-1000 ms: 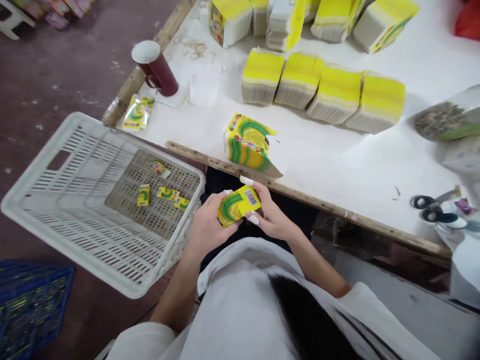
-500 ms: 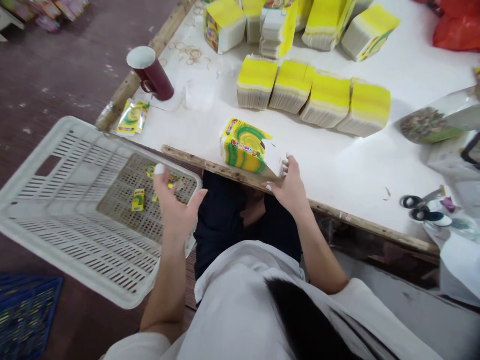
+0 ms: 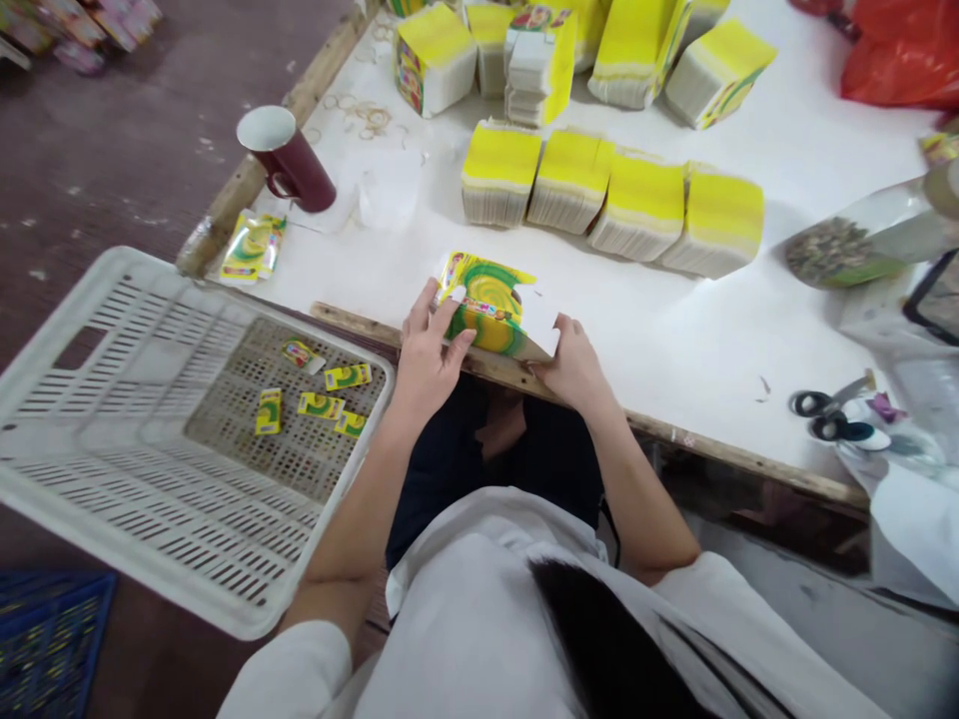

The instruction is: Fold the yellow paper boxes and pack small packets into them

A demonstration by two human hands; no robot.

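Observation:
A stack of flat yellow-and-green crayon cartons point(image 3: 490, 300) lies at the front edge of the white table, with white flaps at its right end. My left hand point(image 3: 431, 355) is around the stack's left end, fingers on top and thumb against the front. At the flap end, my right hand point(image 3: 573, 364) grips with its fingers bent over the corner and the thumb low in front. Small folded crayon boxes point(image 3: 321, 404) lie in the white plastic basket point(image 3: 112, 469) below my left arm.
Behind the stack stands a row of yellow carton bundles point(image 3: 573, 175), with more bundles farther back. A maroon mug point(image 3: 296, 170) and a flat carton point(image 3: 253, 245) are at the left edge. Scissors point(image 3: 831, 409) and a clear container point(image 3: 861, 235) are on the right.
My left hand has moved right from over the basket onto the left end of the carton stack. My right hand has closed more on the flap end. The view has shifted slightly.

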